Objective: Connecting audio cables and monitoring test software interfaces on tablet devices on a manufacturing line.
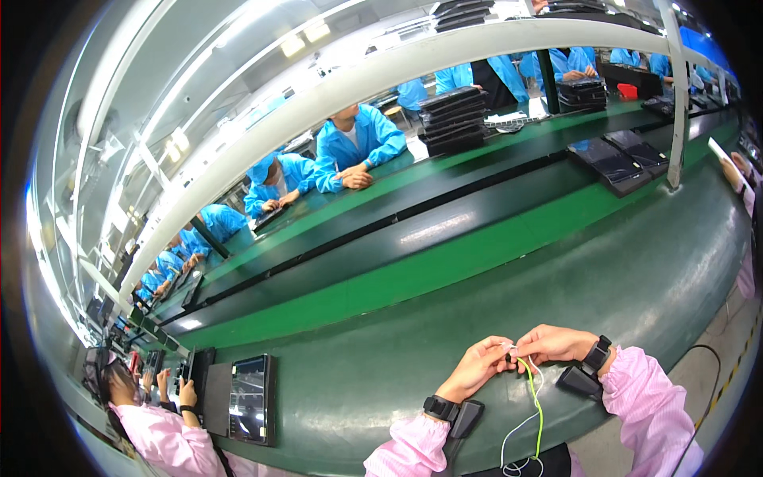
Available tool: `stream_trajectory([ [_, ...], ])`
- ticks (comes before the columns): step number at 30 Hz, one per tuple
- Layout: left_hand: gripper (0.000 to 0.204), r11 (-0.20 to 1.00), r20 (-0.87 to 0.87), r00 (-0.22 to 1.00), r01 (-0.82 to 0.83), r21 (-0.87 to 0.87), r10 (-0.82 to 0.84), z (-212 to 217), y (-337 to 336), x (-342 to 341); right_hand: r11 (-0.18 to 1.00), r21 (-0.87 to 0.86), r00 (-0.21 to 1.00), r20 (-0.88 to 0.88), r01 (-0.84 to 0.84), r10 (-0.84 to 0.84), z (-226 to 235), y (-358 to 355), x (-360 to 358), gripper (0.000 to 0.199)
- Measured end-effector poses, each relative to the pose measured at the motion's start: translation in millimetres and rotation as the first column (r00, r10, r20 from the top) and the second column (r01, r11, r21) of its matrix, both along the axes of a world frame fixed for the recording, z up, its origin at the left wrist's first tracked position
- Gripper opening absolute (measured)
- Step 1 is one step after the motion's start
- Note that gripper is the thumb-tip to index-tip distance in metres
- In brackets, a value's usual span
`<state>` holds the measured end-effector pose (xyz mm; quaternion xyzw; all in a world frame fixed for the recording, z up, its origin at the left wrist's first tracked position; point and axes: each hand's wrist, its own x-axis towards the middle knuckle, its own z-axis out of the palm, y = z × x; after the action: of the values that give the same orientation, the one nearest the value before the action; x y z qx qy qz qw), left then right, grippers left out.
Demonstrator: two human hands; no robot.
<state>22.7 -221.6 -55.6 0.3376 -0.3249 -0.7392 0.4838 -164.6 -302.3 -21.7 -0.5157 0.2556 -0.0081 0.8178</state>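
Observation:
My left hand (481,367) and my right hand (554,343) meet fingertip to fingertip above the green bench. Both are closed in a pinch on thin cords. From between them a yellow-green cord (537,405) hangs down toward my lap. A thin white cord (509,440) hangs beside it in a loose curve. The cords' upper ends are partly covered by my fingers, so whether they are knotted cannot be made out. Each wrist carries a black strap with a black box; pink striped sleeves cover my forearms.
The green bench (350,381) curves around me. Flat black-screened devices (253,397) lie at its left, near a co-worker in pink. Ahead runs a dark conveyor (429,230), with more flat panels (620,159) at right. Co-workers in blue sit beyond, near stacked black units (453,119).

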Motion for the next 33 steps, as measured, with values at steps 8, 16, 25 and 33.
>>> stream_trajectory([
  [8,0.018,1.000,-0.010,1.000,-0.013,-0.006,0.013,3.2,1.6,0.5,1.000,-0.015,1.000,-0.008,-0.010,0.010,0.1,-0.9,1.6,0.025],
  [16,0.022,1.000,0.029,1.000,-0.001,-0.006,0.001,2.4,-0.5,1.0,1.000,-0.012,1.000,0.005,-0.020,0.020,-0.6,-1.7,-0.1,0.026],
  [25,0.025,1.000,0.028,1.000,0.011,0.011,-0.011,3.5,0.9,-0.4,1.000,0.003,1.000,0.028,0.000,0.000,-2.3,1.0,-1.3,0.030],
  [33,0.028,1.000,0.004,1.000,-0.007,0.027,0.007,11.8,3.9,-3.2,1.000,-0.027,0.999,0.034,-0.003,0.004,-5.2,-1.6,-0.8,0.030],
])
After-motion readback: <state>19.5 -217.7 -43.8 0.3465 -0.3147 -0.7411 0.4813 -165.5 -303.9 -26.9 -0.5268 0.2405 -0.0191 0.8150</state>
